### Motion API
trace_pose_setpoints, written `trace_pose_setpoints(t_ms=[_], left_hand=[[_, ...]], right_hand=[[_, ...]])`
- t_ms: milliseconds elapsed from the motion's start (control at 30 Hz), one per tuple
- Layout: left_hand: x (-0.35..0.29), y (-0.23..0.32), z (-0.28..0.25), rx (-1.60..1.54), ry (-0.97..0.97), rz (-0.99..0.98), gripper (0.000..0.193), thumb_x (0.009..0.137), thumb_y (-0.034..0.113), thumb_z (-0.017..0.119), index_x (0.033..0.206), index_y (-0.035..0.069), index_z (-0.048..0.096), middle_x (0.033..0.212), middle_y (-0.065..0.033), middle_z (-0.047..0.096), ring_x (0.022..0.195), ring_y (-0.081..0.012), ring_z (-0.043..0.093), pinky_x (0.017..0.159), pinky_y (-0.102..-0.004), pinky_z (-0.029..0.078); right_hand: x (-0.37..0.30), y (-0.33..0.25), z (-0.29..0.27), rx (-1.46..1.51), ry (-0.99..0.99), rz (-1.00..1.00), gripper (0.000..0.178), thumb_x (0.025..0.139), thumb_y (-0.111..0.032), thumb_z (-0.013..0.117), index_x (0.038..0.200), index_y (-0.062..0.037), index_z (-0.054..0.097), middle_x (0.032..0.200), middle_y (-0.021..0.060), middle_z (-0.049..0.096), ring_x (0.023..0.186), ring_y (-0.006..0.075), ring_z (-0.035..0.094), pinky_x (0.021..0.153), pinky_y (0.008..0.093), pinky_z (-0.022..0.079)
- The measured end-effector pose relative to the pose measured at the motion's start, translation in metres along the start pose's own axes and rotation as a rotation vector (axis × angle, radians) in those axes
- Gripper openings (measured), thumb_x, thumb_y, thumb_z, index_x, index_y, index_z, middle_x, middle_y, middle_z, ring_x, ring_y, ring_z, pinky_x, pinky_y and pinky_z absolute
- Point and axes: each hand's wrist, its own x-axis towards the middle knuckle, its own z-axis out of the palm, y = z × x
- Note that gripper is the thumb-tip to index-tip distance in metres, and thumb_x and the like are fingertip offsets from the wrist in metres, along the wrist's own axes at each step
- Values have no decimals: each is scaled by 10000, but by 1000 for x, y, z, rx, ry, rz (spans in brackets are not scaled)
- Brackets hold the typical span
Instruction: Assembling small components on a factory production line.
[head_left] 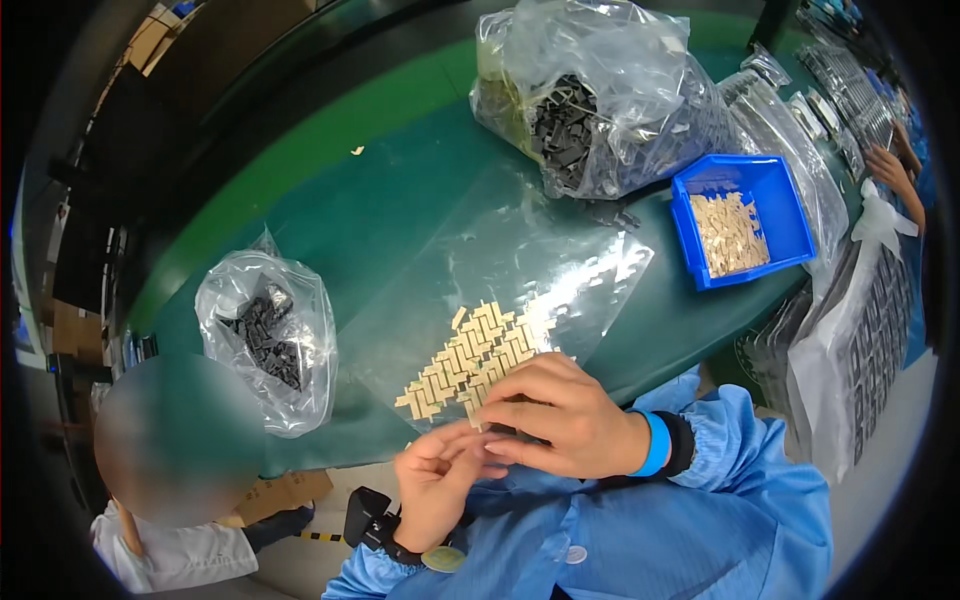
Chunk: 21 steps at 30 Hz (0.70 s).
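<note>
The left hand (440,480) and right hand (560,420) meet at the fingertips, and whether they pinch anything I cannot tell; just beyond, at twelve o'clock, tan pieces (455,365) lie in slanting rows on a clear sheet (570,240), probably light, stiff and apt to skid, so best held by their long edges. At ten o'clock sits a bag (310,400) of black parts, at two a blue bin (784,215) of tan bits, at one a bigger bag (640,120). Near half past eight, a carton (280,495) bears print too small to read
</note>
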Motion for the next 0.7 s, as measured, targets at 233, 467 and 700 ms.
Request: trace_pose_setpoints(t_ms=[233,467,700], left_hand=[[0,-12,-9,183,-8,106,234,804,-11,549,1023,-87,522,856,-142,616,682,-168,606,588,-260,509],[8,-4,-8,112,52,103,192,855,47,484,1019,-55,485,887,-142,577,736,-181,584,632,-269,499],[13,8,1,91,110,25,205,835,63,523,1007,-49,519,851,-130,593,690,-189,598,599,-239,495]], right_hand=[[-1,-9,3,-222,45,-70,161,704,-204,611,827,-102,589,851,17,532,769,179,525,675,317,392],[7,-2,17,-308,108,-79,168,674,-291,556,653,-125,571,705,25,510,764,198,472,698,366,344],[19,-3,11,-392,278,-183,159,691,-266,522,661,-111,539,710,31,483,739,198,458,680,358,336]])
